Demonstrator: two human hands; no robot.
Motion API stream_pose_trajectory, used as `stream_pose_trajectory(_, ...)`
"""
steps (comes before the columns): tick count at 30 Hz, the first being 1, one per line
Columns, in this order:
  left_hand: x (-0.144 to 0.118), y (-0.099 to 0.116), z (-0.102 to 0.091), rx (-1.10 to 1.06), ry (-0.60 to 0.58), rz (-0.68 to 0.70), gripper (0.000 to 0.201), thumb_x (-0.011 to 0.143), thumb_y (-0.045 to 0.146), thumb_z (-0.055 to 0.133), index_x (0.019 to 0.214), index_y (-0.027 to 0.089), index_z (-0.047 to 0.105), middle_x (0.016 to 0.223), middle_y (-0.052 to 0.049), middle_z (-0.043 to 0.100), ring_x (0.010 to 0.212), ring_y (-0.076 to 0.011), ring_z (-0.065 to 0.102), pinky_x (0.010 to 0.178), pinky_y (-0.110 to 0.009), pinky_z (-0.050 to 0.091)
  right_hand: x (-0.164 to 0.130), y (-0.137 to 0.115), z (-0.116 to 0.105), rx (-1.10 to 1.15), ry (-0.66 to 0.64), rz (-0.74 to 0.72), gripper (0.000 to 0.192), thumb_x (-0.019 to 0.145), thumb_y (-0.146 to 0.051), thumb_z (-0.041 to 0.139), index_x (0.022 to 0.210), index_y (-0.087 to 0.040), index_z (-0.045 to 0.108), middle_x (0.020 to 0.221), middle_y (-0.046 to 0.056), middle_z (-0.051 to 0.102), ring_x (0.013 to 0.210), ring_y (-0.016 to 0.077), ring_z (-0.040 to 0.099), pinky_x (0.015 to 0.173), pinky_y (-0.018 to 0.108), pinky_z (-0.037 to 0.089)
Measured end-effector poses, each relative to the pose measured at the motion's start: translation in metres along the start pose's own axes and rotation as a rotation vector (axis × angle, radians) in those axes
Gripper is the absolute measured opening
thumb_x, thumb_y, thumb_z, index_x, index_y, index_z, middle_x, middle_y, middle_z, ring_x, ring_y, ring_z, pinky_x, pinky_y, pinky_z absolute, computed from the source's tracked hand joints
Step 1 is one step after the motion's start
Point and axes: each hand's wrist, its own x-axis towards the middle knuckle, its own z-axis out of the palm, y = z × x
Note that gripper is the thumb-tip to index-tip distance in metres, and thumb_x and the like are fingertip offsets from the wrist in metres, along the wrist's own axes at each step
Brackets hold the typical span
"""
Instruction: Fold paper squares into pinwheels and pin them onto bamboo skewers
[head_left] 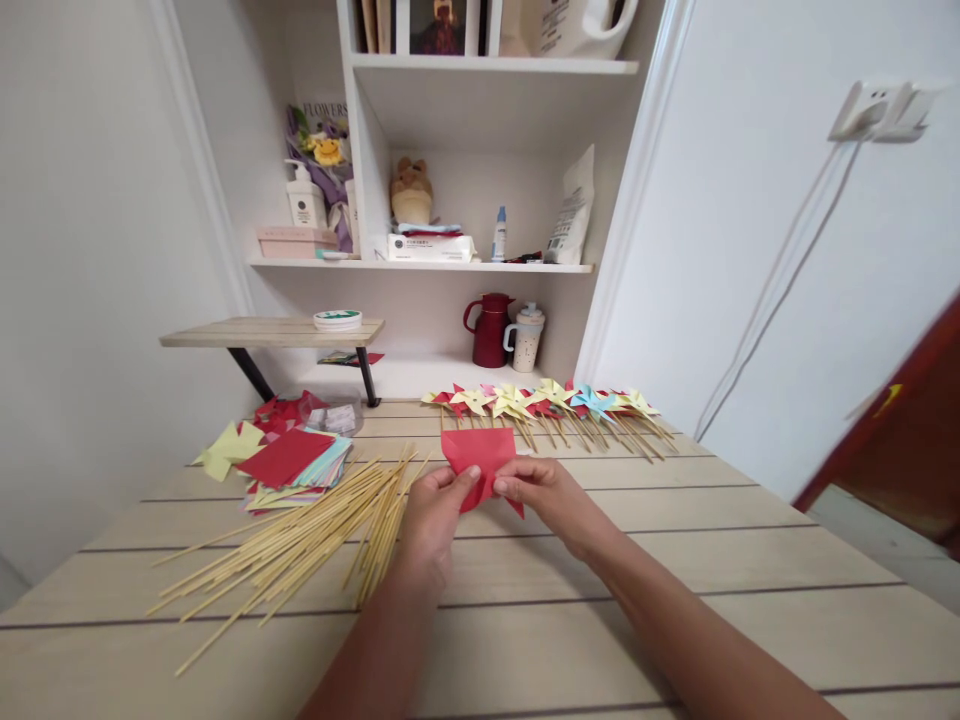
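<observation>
A piece of red paper is held up between my two hands, just above the table. Slits or folds show at its lower edge, where one pointed corner hangs down on the right. My left hand pinches its lower left side, thumb in front. With thumb and fingertips, my right hand pinches the lower right part. Behind the paper lies a row of finished paper pinwheels on sticks, in yellow, red and blue. Left of my left hand, many thin wooden sticks are spread in a loose pile.
A stack of coloured paper squares lies at the left, beside red and yellow folded pieces and a clear plastic box. A small raised stand is behind them. A red jug and a cup stand at the back.
</observation>
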Motion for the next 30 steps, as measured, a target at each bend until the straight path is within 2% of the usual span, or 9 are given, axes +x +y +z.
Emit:
stream_pose_trajectory(8, -0.0019, 0.0032, 0.0018, 0.078, 0.03, 0.037, 0.036, 0.066, 0.04, 0.083, 0.088, 0.012, 0.079, 0.082, -0.01, 0.077, 0.079, -0.0235, 0.07, 0.077, -0.033, 0.052, 0.0006, -0.0023, -0.0029, -0.033, 0.01, 0.011, 0.028, 0.077, -0.042, 0.071, 0.063, -0.019, 0.064, 0.063, -0.002, 0.056, 0.063, 0.0141, 0.047, 0.065, 0.029, 0.035)
stream_pose_trajectory(19, -0.002, 0.0021, 0.0034, 0.08, 0.036, 0.015, 0.031, 0.063, 0.037, 0.084, 0.083, 0.013, 0.079, 0.076, -0.007, 0.076, 0.073, -0.0215, 0.069, 0.073, -0.03, 0.051, -0.0002, -0.0035, -0.0031, -0.075, 0.07, 0.076, 0.023, 0.072, -0.036, 0.073, 0.06, -0.019, 0.064, 0.056, -0.003, 0.056, 0.056, 0.0129, 0.046, 0.058, 0.028, 0.033)
stream_pose_trajectory(23, -0.0021, 0.0013, 0.0024, 0.128, 0.04, 0.041, 0.032, 0.063, 0.039, 0.084, 0.081, 0.014, 0.079, 0.071, -0.006, 0.074, 0.07, -0.021, 0.067, 0.07, -0.03, 0.05, 0.0005, -0.0014, -0.0036, -0.082, 0.077, 0.062, 0.023, 0.072, -0.036, 0.073, 0.06, -0.019, 0.064, 0.055, -0.003, 0.056, 0.055, 0.0125, 0.045, 0.057, 0.028, 0.032)
stream_pose_trajectory(30, -0.0032, 0.0037, 0.004, 0.226, 0.054, 0.059, 0.028, 0.067, 0.037, 0.079, 0.081, 0.013, 0.079, 0.075, -0.007, 0.075, 0.068, -0.0195, 0.065, 0.066, -0.028, 0.048, 0.0011, 0.0012, -0.0037, -0.084, 0.079, 0.065, 0.024, 0.072, -0.037, 0.074, 0.061, -0.019, 0.064, 0.055, -0.003, 0.055, 0.054, 0.0119, 0.044, 0.056, 0.027, 0.031)
